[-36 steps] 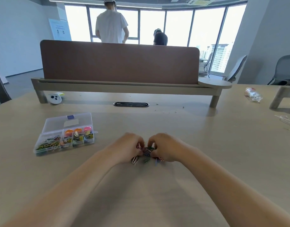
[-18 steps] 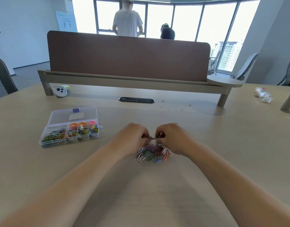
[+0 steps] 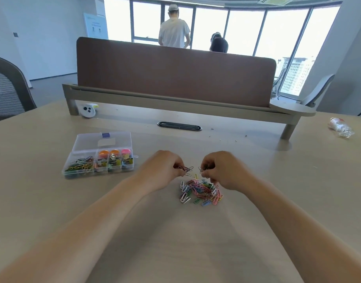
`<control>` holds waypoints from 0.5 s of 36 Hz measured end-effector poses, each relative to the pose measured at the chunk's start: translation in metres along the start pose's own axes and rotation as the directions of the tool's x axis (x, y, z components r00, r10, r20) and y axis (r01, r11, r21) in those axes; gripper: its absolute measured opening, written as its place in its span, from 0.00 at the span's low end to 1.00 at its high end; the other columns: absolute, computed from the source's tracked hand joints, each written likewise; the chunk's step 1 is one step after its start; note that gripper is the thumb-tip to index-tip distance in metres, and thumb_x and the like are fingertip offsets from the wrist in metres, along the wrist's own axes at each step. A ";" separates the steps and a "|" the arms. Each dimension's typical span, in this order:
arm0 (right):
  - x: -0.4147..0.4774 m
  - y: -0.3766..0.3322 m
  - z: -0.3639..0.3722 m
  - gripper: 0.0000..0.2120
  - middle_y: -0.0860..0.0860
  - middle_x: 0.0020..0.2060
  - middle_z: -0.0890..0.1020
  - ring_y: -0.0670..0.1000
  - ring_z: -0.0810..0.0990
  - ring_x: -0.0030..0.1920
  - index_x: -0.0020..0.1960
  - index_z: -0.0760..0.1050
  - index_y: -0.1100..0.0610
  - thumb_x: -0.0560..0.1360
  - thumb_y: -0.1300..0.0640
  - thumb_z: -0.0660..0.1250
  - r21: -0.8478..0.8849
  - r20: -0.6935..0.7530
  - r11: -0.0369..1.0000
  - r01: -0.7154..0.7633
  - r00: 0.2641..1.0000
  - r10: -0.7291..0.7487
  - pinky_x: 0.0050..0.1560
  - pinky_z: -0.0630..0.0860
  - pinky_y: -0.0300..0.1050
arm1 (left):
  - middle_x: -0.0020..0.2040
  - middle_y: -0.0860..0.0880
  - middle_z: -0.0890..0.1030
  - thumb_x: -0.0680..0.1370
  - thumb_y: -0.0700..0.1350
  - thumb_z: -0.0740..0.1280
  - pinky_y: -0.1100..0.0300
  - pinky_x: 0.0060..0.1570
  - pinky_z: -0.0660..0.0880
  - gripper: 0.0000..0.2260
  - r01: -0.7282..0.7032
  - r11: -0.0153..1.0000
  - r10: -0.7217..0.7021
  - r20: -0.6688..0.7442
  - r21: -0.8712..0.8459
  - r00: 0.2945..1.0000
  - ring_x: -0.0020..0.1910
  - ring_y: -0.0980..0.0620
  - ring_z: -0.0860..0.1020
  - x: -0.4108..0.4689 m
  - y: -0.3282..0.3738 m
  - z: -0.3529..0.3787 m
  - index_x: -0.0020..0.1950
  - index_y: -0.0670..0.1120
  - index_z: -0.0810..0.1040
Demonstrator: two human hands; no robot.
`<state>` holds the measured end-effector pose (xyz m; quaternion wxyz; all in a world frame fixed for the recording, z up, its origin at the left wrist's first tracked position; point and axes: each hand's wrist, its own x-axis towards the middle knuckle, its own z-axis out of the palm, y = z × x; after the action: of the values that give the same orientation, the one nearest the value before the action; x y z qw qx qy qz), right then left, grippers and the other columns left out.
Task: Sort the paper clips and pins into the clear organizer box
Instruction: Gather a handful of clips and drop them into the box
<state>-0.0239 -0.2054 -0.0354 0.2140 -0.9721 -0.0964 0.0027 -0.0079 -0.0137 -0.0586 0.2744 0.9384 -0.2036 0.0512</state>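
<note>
Behind the clear organizer box [image 3: 87,144] on the surface [image 3: 196,231] sit a small white device [image 3: 88,110] and a brown divider panel [image 3: 175,76]. The blue sticker on the box's open lid is unreadable. Right of the box, the left hand [image 3: 165,168] and right hand [image 3: 222,170] each pinch a bunch of dark clips [image 3: 187,170] just above the heap of coloured paper clips [image 3: 200,192].

A small bunch of dark clips [image 3: 187,170] is pinched in the curled fingers of the left hand [image 3: 165,170]. A second dark bunch [image 3: 202,169] is pinched by the right hand [image 3: 223,170], and the two bunches are held a little apart. Just nearer the wearer, a pile of coloured paper clips [image 3: 200,193] is spread on the beige table [image 3: 196,252]. To the left, the clear organizer box [image 3: 87,142] is seen with its lid laid open. Paper clips are held in its left compartment, and binder clips with round orange and pink pieces in the others. A brown divider panel [image 3: 175,76] is set across the far side.
</note>
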 end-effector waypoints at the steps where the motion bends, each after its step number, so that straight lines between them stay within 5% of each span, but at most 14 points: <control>1: 0.002 -0.003 0.000 0.01 0.48 0.33 0.79 0.48 0.79 0.30 0.46 0.79 0.57 0.75 0.61 0.71 0.024 0.001 1.000 -0.005 1.000 0.005 0.27 0.71 0.32 | 0.33 0.57 0.75 0.76 0.49 0.69 0.61 0.35 0.69 0.08 0.007 1.000 -0.007 -0.006 -0.017 1.000 0.32 0.61 0.72 -0.001 -0.002 -0.003 0.52 0.47 0.83; 13: 0.047 -0.068 0.013 0.03 0.50 0.33 0.84 0.45 0.83 0.30 0.43 0.79 0.53 0.75 0.59 0.71 0.114 0.033 0.988 0.103 0.994 -0.107 0.37 0.76 0.38 | 0.35 0.52 0.80 0.77 0.49 0.69 0.60 0.34 0.74 0.05 0.151 0.984 -0.158 -0.069 -0.098 0.985 0.34 0.51 0.80 -0.024 -0.051 -0.058 0.47 0.50 0.82; 18: 0.076 -0.110 0.027 0.02 0.49 0.34 0.84 0.44 0.82 0.30 0.44 0.79 0.53 0.76 0.58 0.70 0.124 0.055 0.979 0.164 0.984 -0.172 0.34 0.71 0.36 | 0.37 0.56 0.81 0.76 0.49 0.69 0.69 0.30 0.66 0.03 0.207 0.975 -0.216 -0.127 -0.080 0.968 0.30 0.62 0.76 -0.029 -0.088 -0.089 0.45 0.51 0.82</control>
<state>0.0287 -0.0816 -0.0116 0.2680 -0.9452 -0.1849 0.0222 0.0032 0.1116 -0.0334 0.3223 0.9396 -0.0848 0.0781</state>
